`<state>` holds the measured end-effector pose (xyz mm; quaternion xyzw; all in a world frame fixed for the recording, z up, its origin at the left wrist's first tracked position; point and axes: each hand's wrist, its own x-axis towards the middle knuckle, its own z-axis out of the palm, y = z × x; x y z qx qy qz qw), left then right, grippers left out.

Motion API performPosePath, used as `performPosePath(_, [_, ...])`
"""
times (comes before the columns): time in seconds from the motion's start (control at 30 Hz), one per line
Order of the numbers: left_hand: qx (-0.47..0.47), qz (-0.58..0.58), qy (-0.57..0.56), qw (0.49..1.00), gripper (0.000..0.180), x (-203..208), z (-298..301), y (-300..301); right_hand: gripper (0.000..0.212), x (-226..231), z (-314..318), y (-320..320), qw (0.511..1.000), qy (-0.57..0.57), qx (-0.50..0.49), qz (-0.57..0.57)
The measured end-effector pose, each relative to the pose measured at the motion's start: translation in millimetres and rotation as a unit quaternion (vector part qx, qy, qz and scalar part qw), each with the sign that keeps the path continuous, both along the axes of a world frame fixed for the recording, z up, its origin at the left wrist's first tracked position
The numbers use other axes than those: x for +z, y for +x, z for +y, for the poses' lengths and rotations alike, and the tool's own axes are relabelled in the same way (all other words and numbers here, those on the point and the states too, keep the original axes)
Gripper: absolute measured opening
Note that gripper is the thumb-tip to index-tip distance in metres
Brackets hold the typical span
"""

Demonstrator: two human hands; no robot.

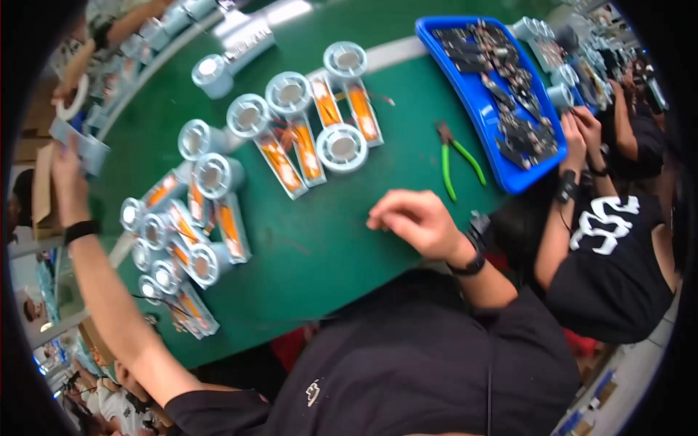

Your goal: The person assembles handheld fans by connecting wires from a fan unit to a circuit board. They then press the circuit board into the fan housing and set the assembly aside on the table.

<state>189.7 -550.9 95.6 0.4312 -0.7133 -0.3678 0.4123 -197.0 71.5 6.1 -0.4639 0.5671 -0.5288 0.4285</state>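
Note:
At the far left my left hand is stretched out, closed around a light blue-grey plastic housing. My right hand hovers over the table near its front edge, fingers curled in, with nothing visible in them. Between my hands several round-headed, light blue housings lie on the green table. Their narrow handles lie open, with orange-wrapped parts inside. A tighter cluster of the same housings lies toward the left. Green-handled cutting pliers lie beyond my right hand, jaws pointing away.
A blue tray full of small dark parts stands at the far right. Beside it a co-worker's hands handle a light blue housing. One more housing lies at the back. At the left runs a line with more housings.

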Motion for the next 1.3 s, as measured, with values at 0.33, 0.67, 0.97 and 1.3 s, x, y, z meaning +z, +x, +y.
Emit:
performPosePath(0.33, [-0.443,-0.396,-0.322,0.737,0.017,65,529,-193,0.021,93,-14,-125,0.916,-0.047,-0.275,0.288])
performPosePath(0.67, [-0.345,-0.459,-0.366,0.732,0.017,-20,530,-181,0.032,32,-30,-262,0.749,0.223,-0.209,0.588])
performPosePath(0.97, [-0.017,-0.002,-0.196,0.98,0.039,-59,551,-117,0.026,63,-2,-163,0.741,-0.138,-0.493,0.435])
performPosePath(1.3, [-0.124,0.155,-0.218,0.956,0.038,-73,561,-131,0.024,42,-15,83,0.952,-0.281,0.111,0.049])
